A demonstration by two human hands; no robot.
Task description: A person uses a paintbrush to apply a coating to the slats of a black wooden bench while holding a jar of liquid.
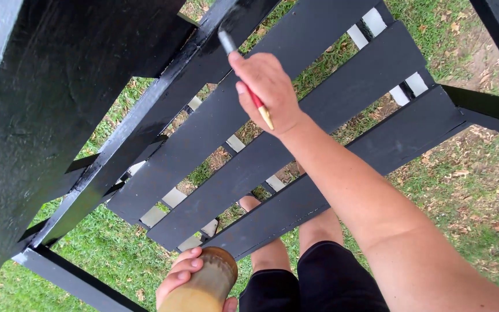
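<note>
Two hands — right hand [270, 92] grips slim red-handled paintbrush [244, 78], black-tipped.

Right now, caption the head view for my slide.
Right hand holds paintbrush against black slatted bench; left hand grips brown jar.

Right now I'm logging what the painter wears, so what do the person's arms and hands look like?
Both hands are bare, with no gloves, rings or watch showing. The right hand leads into a long bare forearm with no sleeve in view. Only the fingers of the left hand show. Black shorts cover the thighs.
</note>
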